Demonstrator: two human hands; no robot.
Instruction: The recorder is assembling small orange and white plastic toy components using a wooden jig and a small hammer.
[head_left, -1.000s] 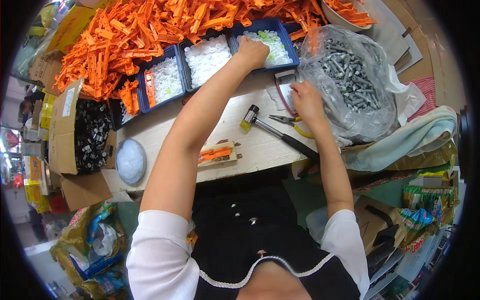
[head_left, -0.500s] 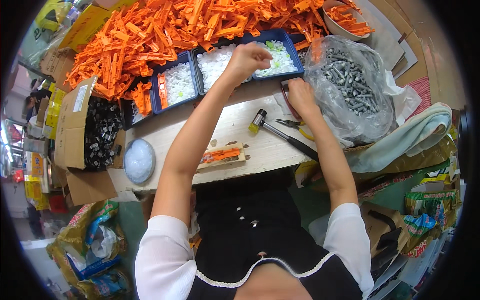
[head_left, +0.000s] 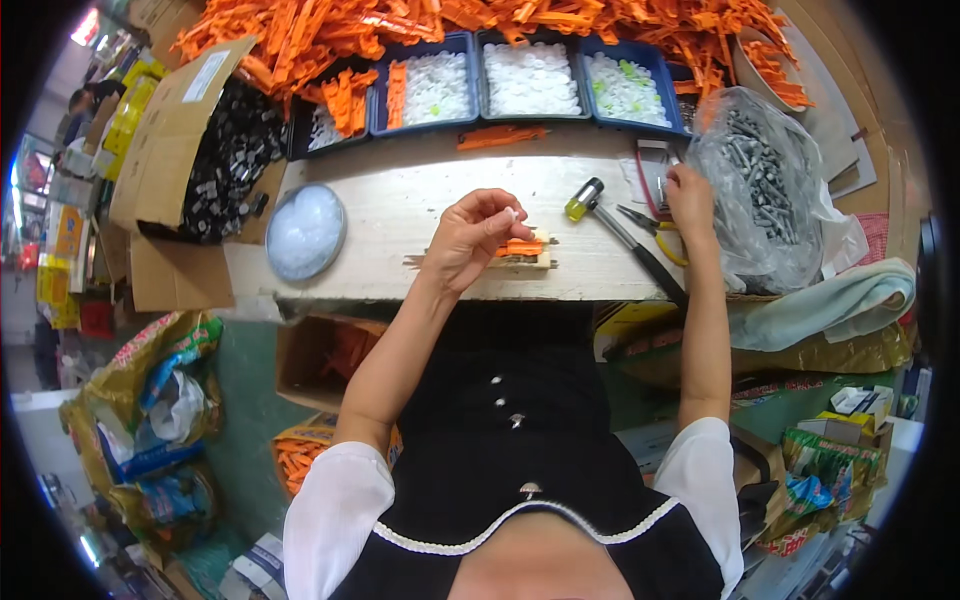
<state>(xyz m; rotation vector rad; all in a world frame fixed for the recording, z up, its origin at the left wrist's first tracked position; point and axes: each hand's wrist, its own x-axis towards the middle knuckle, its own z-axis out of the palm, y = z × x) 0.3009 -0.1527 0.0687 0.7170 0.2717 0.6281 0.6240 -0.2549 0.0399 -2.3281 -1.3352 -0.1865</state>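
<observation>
Above the near part of the worktable, my left hand (head_left: 474,238) pinches a small white plastic piece (head_left: 514,213) between thumb and fingertips. Just below and to its right lies an orange plastic part (head_left: 522,247) in a pale wooden holding block (head_left: 545,259). My right hand (head_left: 690,200) is at the right, its fingers drawn together at a small red-edged tray (head_left: 650,168); whatever they hold is too small to make out. Beside that hand lie pliers with yellow handles (head_left: 660,235) and a hammer (head_left: 625,235) with a black grip and a yellow face.
Blue bins (head_left: 470,118) of small white pieces line the back below a heap of orange parts (head_left: 330,30). A clear bag of grey metal pieces (head_left: 765,190) sits at right. At left are a round dish (head_left: 305,232) and a carton of black parts (head_left: 185,150).
My left hand has come back from the white-piece bins to beside the wooden block, now with a white piece. My right hand stays by the red-edged tray. The whole view has shifted.
</observation>
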